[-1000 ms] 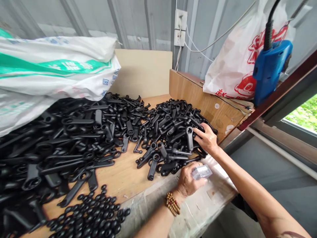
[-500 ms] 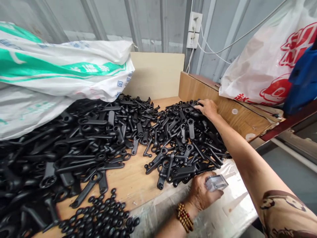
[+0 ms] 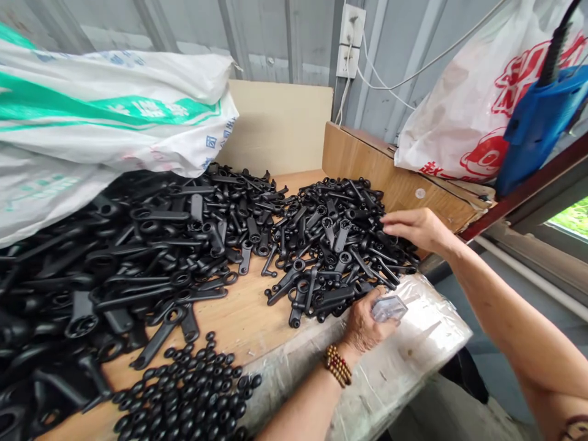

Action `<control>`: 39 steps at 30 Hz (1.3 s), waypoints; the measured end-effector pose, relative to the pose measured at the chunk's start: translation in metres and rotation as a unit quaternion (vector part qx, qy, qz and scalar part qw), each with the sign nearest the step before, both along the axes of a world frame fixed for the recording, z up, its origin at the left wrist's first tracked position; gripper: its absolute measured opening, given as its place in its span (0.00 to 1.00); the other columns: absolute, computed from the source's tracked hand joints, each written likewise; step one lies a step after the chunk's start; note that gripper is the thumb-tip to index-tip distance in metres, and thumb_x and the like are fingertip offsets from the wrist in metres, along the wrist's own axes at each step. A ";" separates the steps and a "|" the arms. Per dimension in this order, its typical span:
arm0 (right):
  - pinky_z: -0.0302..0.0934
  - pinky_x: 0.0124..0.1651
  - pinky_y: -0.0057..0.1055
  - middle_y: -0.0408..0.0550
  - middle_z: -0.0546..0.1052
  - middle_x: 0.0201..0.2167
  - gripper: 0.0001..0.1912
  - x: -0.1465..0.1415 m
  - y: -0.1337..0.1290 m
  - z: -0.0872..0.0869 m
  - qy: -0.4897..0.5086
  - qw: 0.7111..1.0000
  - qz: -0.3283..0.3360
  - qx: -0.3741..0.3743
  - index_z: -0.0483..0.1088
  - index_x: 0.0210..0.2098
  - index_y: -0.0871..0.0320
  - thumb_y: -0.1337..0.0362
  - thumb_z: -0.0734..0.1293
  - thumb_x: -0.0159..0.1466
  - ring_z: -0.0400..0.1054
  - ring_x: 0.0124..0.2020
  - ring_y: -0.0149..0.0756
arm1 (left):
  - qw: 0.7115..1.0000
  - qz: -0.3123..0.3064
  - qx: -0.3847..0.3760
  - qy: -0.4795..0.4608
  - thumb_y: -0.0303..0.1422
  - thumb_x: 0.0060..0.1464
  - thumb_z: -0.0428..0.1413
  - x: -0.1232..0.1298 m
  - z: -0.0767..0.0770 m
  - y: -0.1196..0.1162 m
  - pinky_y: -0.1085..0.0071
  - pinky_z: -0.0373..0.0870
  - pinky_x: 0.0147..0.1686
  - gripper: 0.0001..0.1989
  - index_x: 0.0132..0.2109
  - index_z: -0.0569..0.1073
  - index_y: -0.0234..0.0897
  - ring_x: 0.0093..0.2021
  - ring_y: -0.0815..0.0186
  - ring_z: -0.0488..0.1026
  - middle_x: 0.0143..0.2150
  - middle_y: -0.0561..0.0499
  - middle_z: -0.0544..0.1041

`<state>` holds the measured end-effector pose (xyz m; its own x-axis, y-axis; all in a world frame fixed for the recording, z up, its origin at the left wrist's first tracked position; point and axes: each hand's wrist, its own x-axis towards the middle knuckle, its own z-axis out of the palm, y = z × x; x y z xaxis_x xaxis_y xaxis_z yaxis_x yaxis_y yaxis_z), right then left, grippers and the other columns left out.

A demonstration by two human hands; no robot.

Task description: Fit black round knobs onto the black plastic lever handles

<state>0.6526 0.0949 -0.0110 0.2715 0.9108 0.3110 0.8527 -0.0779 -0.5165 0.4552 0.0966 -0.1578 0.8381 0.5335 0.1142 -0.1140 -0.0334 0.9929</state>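
Observation:
My left hand (image 3: 367,321), with a beaded bracelet on its wrist, is closed around a small clear plastic block (image 3: 389,308) at the table's front edge. It is beside the near side of a pile of black plastic levers (image 3: 340,233) with ringed ends. At the right flank of that pile is my right hand (image 3: 413,228), its fingers stretched out toward the levers and nothing visible in them. A larger heap of similar black levers (image 3: 184,245) covers the left of the wooden table (image 3: 229,324). Small black balls (image 3: 188,392) lie in a cluster at the front.
White woven sacks (image 3: 138,116) with green print rest over the left heap. A wooden board (image 3: 367,156) edges the table on the right, with a white-and-red plastic bag (image 3: 450,122) and a blue tool (image 3: 533,128) beyond. Wall sockets (image 3: 351,43) are behind.
My right hand has moved off the pile's far right top, back toward me and to the right. My left hand keeps the clear block. The view has shifted slightly.

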 end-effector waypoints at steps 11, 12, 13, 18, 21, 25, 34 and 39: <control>0.68 0.35 0.35 0.53 0.74 0.41 0.18 -0.042 -0.109 -0.114 -0.062 0.987 -0.120 0.091 0.70 0.47 0.58 0.57 0.63 0.60 0.71 0.35 0.39 | 0.990 0.035 0.093 -0.103 0.26 0.34 0.58 -0.014 0.016 -0.017 0.65 0.71 0.35 0.15 0.36 0.72 0.35 0.31 0.61 0.71 0.31 0.48 0.74; 0.68 0.38 0.37 0.54 0.73 0.43 0.18 -0.052 -0.111 -0.123 -0.096 0.984 -0.109 0.099 0.69 0.49 0.57 0.59 0.62 0.61 0.70 0.39 0.40 | 0.985 0.043 0.105 -0.132 0.27 0.35 0.58 -0.017 0.024 -0.015 0.65 0.71 0.36 0.15 0.37 0.73 0.35 0.32 0.61 0.71 0.32 0.48 0.75; 0.67 0.41 0.40 0.55 0.72 0.45 0.18 -0.063 -0.111 -0.131 -0.129 0.982 -0.089 0.105 0.67 0.50 0.56 0.60 0.62 0.61 0.69 0.42 0.42 | 0.980 0.048 0.117 -0.156 0.27 0.37 0.58 -0.021 0.033 -0.010 0.65 0.71 0.36 0.15 0.38 0.73 0.35 0.32 0.61 0.72 0.33 0.47 0.75; 0.57 0.51 0.52 0.58 0.65 0.54 0.27 -0.130 -0.089 -0.136 -0.267 0.958 0.061 0.083 0.63 0.55 0.51 0.55 0.68 0.56 0.57 0.55 0.54 | 0.919 0.316 -0.033 -0.234 0.32 0.43 0.58 -0.045 0.082 0.051 0.71 0.71 0.34 0.13 0.39 0.72 0.36 0.31 0.66 0.73 0.32 0.52 0.75; 0.48 0.54 0.60 0.55 0.61 0.58 0.33 -0.159 -0.063 -0.131 -0.316 0.940 0.116 0.054 0.58 0.58 0.44 0.53 0.68 0.54 0.50 0.59 0.57 | 0.817 0.448 -0.141 -0.335 0.37 0.46 0.54 -0.067 0.110 0.087 0.71 0.70 0.35 0.10 0.35 0.71 0.36 0.35 0.66 0.72 0.33 0.52 0.74; 0.41 0.53 0.66 0.53 0.56 0.61 0.37 -0.167 -0.021 -0.125 -0.361 0.922 0.138 0.013 0.52 0.60 0.41 0.51 0.67 0.53 0.44 0.60 0.63 | 0.806 0.409 -0.156 -0.397 0.39 0.50 0.50 -0.101 0.139 0.098 0.70 0.70 0.36 0.11 0.38 0.72 0.40 0.40 0.65 0.71 0.40 0.51 0.74; 0.59 0.30 0.33 0.62 0.59 0.57 0.23 -0.121 0.012 -0.107 -0.454 0.873 0.124 -0.129 0.58 0.56 0.52 0.64 0.59 0.62 0.63 0.37 0.43 | 0.823 0.395 -0.110 -0.393 0.37 0.53 0.45 -0.136 0.168 0.075 0.68 0.69 0.35 0.13 0.40 0.72 0.45 0.46 0.60 0.69 0.41 0.53 0.73; 0.56 0.29 0.28 0.56 0.67 0.46 0.20 -0.111 0.013 -0.096 -0.450 0.877 0.133 -0.099 0.61 0.54 0.56 0.63 0.58 0.62 0.64 0.31 0.35 | 0.814 0.405 -0.092 -0.405 0.36 0.56 0.42 -0.154 0.174 0.077 0.66 0.70 0.35 0.14 0.38 0.73 0.45 0.44 0.61 0.69 0.39 0.52 0.72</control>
<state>0.5421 0.1083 -0.1068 -0.2338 0.9650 0.1186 0.9098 0.1741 0.3768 0.3010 0.1732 0.0161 -0.1082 0.9445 0.3101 -0.7488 -0.2826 0.5995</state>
